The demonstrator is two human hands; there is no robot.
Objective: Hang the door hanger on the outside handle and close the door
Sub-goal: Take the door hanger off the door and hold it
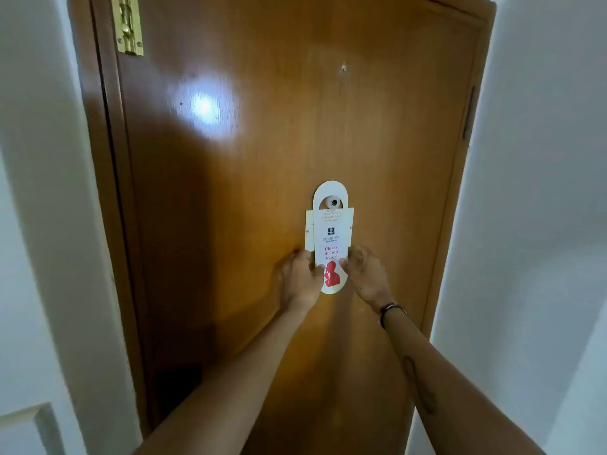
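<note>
Head view: a wooden door (262,192) fills the frame, w/ a brass hinge (127,24) at top left and white walls (542,192) on both sides. The door looks shut or nearly shut in its frame, but I cannot tell if the latch is caught.

The door hanger (331,238), white card w/ red "Please do not disturb" text and a red figure, hangs flat against the door. Its top hole sits around a small round metal knob or peg (334,202); the loop passes over it. Behind the hanger there is a second white plate or card (308,231), fixed on the door.

Both hands are at the lower part of the hanger. The left hand (300,280) pinches the left edge, thumb in front, fingers mostly closed around the card edge. The right hand (364,277) pinches the right edge in same way; a dark bracelet (391,311) is on this wrist. Neither hand holds something else.

Step in hand, by my judgement: the hanging is about done, the hands only straighten or steady the card. Whether this is the outside face of the door I cannot tell for sure.

Next move calls for: let go the card gently so it stays on the knob, then check the door is pulled fully closed w/o shaking the hanger off.
</note>
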